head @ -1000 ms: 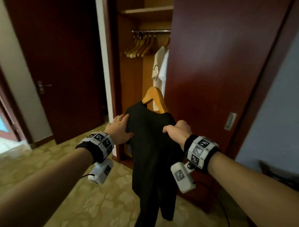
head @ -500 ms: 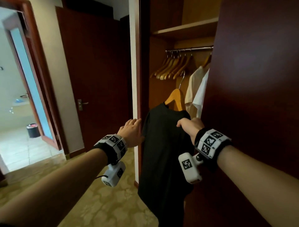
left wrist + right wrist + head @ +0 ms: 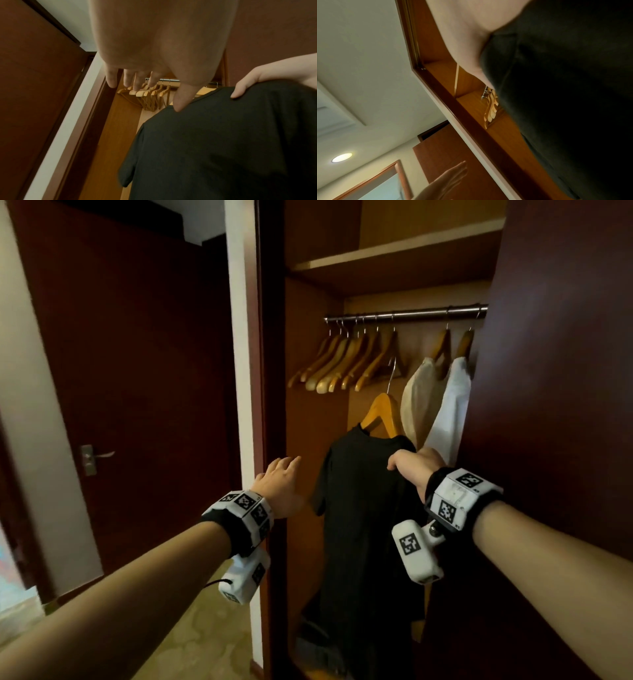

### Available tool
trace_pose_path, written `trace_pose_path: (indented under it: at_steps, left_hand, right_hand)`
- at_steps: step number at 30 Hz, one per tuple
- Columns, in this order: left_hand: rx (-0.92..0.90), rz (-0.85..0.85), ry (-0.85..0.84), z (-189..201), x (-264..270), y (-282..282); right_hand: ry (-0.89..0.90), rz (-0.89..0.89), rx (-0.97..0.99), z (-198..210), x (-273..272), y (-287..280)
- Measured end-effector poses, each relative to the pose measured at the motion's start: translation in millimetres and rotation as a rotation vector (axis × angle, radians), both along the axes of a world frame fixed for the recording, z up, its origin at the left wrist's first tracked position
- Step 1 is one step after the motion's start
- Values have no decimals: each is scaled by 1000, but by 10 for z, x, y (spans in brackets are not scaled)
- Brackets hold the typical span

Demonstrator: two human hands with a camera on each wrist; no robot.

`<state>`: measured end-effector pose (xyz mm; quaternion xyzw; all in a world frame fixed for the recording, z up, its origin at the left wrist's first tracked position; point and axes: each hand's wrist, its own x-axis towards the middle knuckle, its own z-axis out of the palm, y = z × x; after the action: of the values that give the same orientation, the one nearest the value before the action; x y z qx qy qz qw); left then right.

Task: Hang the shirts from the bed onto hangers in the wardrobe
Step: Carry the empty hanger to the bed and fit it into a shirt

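Right hand [image 3: 411, 465] grips black shirt [image 3: 363, 525] | left hand [image 3: 279, 486] spread, empty | ceiling light [image 3: 341, 157]: right-wrist view only

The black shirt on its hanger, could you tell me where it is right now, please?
In the head view the black shirt is inside the open wardrobe, held by the right hand, below the rail and left of two pale shirts.

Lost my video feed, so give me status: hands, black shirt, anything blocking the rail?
Left hand open, off the shirt. Right hand grips black shirt on its hanger, hook below the rail. Gap between empty hangers and hung shirts.
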<state>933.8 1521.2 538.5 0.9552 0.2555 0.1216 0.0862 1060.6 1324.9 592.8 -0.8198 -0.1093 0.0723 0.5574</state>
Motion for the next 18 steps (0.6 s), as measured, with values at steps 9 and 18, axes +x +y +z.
trace_pose_path:
  at_steps: [9, 18]
  left_hand:
    - [86, -131, -9, 434, 1284, 975]
    - [182, -298, -71, 838, 2475, 1250]
  right_hand:
    - [-122, -206, -64, 448, 980, 785]
    - [-236, -279, -73, 966, 1894, 1209]
